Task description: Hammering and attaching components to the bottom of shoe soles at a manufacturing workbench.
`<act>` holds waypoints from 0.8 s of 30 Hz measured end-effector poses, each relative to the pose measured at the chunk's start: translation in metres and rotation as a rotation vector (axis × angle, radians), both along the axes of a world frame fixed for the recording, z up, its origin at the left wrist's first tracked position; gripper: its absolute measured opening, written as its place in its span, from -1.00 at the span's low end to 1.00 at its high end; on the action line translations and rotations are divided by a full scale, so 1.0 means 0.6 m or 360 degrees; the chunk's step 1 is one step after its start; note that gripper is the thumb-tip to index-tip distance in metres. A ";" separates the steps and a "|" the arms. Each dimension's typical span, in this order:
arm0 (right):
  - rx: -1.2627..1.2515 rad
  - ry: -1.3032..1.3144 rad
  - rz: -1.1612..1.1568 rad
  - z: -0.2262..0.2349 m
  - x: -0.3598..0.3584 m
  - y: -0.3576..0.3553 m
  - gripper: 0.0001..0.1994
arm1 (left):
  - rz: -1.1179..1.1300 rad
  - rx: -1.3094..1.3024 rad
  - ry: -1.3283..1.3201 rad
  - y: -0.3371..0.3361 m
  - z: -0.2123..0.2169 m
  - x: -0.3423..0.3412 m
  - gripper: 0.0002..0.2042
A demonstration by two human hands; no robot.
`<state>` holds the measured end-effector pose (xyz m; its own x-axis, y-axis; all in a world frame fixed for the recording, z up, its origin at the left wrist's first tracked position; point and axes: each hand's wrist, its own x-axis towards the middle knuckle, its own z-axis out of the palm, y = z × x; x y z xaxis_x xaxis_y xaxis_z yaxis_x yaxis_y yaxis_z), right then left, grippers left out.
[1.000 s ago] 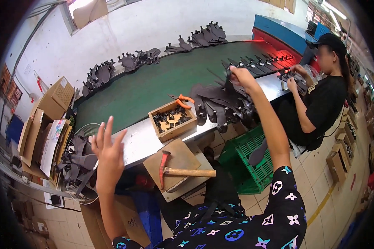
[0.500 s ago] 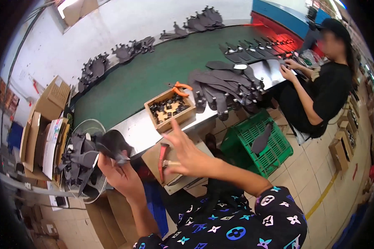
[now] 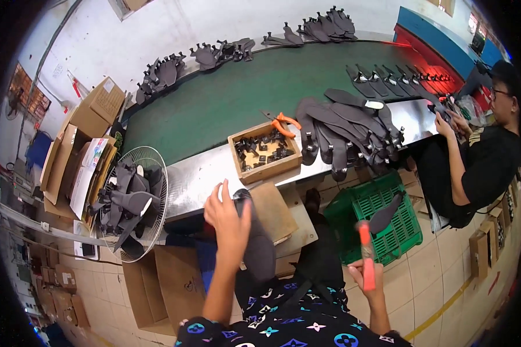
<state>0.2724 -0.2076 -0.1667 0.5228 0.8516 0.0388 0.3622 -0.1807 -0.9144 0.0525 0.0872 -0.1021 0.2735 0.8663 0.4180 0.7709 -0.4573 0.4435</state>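
Observation:
My left hand (image 3: 228, 222) is at the middle, with its fingers stretched and apart. It is beside a dark grey sandal sole (image 3: 259, 254), which lies slanted with its far end against a worn wooden block (image 3: 273, 211). A small black piece shows at the sole's far end; whether the thumb touches the sole I cannot tell. On the right, my right hand (image 3: 367, 279) is closed round a hammer with a long red head (image 3: 366, 254), raised in front of the green crate (image 3: 346, 222). Most of its handle is hidden.
Ahead, a wooden box (image 3: 266, 173) of small black parts, orange-handled pliers (image 3: 285, 124) and heaped soles (image 3: 347, 124) lie along a green-topped bench (image 3: 214, 104). A round wire basket (image 3: 163, 199) of soles and a cardboard box (image 3: 162, 289) stand left. A co-worker (image 3: 474, 156) sits right.
The sole has come from the left down to the wooden block, and my left hand has opened beside it. My right hand has picked up the hammer and swung right. The view has shifted.

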 end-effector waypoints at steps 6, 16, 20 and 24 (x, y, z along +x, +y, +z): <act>0.0347 0.0863 -0.0247 0.034 -0.022 0.047 -0.89 | -0.0663 0.0257 0.0249 0.257 -0.022 0.126 -0.75; 0.0704 0.0475 0.0126 0.093 -0.003 0.157 -0.71 | -0.0800 0.0095 0.0387 0.325 -0.084 0.164 -0.81; 0.0749 0.0561 0.0119 0.121 -0.006 0.175 -0.73 | -0.0840 0.0162 0.0487 0.319 -0.069 0.178 -0.76; 0.0840 0.0621 0.0070 0.120 -0.018 0.171 -0.77 | -0.0907 0.0284 0.0508 0.337 -0.063 0.175 -0.81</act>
<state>0.2617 -0.1050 -0.0946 0.5482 0.7910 0.2717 -0.0171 0.3354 -0.9419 0.1577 0.2896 -0.1400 0.8011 0.4751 0.3641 0.4680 -0.8764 0.1140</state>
